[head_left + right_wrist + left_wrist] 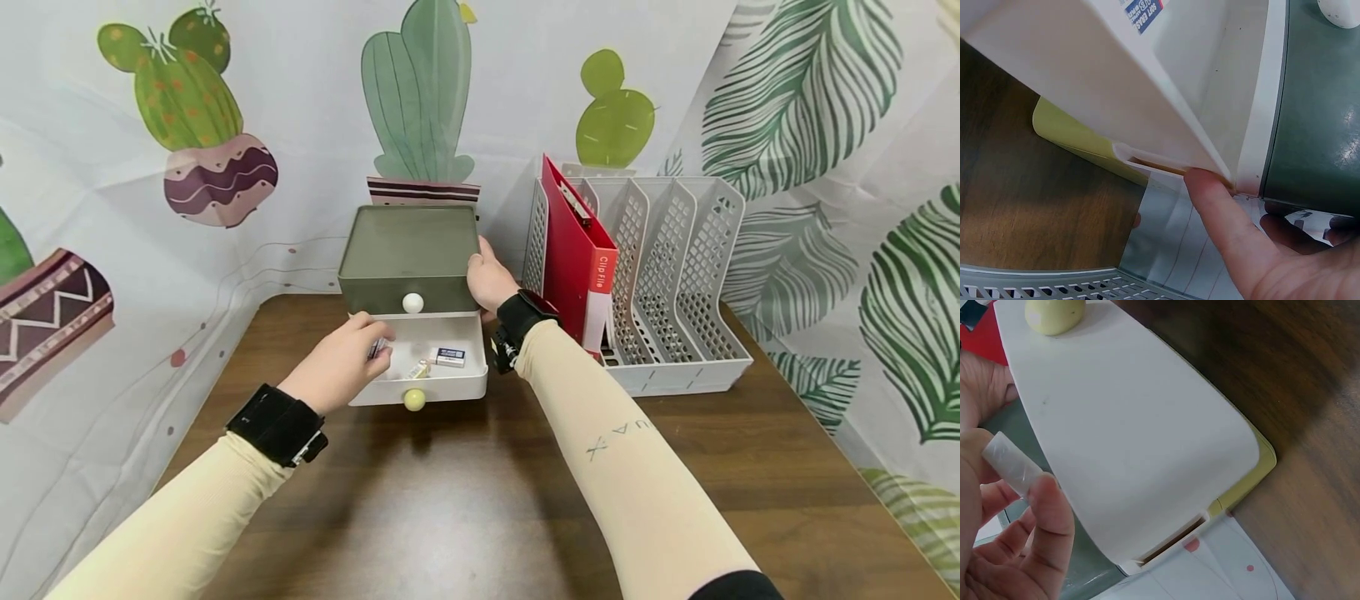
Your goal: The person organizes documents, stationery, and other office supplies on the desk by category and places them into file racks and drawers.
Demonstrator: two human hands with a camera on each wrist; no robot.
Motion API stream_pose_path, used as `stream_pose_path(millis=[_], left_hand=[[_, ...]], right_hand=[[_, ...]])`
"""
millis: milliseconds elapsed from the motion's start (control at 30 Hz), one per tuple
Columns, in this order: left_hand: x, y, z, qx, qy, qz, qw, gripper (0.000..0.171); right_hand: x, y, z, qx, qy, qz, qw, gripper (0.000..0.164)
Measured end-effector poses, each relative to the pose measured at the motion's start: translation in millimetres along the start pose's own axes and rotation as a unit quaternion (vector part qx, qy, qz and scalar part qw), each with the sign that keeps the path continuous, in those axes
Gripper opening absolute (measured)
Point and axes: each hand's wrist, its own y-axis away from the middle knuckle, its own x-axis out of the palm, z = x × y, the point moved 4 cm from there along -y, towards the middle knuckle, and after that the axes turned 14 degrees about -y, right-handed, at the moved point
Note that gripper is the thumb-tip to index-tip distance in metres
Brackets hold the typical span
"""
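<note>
My left hand point(341, 362) pinches a small whitish eraser point(1013, 464) between thumb and fingers, over the left side of a pulled-out white drawer point(468, 387). Inside that drawer lie an eraser with a dark blue and white sleeve point(451, 357) and a smaller pale one point(418, 369). A yellow-green knob point(414, 400) sits on the drawer's front. Above is the green drawer point(375, 296) of the box, with a white knob point(412, 303). My right hand point(491, 279) rests along the box's right side, one finger point(1222, 215) touching the white drawer's side edge.
A light grey file rack point(675, 375) stands to the right, holding a red clip file point(570, 267) close beside my right wrist. The yellow-green base point(1079, 134) of the box shows under the drawer. Brown wooden tabletop point(420, 517) spreads in front; a patterned cloth hangs behind.
</note>
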Motion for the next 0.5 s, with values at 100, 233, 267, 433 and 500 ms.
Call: stream_pose_path(millis=[100, 233, 267, 433, 500], left_hand=[[0.6, -1.8, 1.3, -0.004, -0.002, 0.006, 1.0, 0.014], [2.7, -2.6, 4.1, -0.012, -0.001, 0.014, 0.9998, 0.017], [3.3, -2.6, 4.8, -0.013, -0.001, 0.016, 0.9998, 0.017], [3.9, -2.7, 6.4, -0.017, -0.01, 0.022, 0.9996, 0.018], [3.4, -3.0, 6.0, -0.019, -0.013, 0.027, 0.9994, 0.02]], right_hand=[[0.5, -1.2, -0.7, -0.004, 0.005, -0.003, 1.0, 0.052], [2.0, -2.5, -2.4, -0.007, 0.001, -0.005, 1.0, 0.052], [2.5, -3.0, -3.0, -0.007, -0.001, -0.006, 1.0, 0.052], [2.2, -2.9, -4.1, -0.007, -0.005, -0.006, 1.0, 0.052], [1.2, -2.7, -4.1, -0.006, -0.004, -0.005, 1.0, 0.051]])
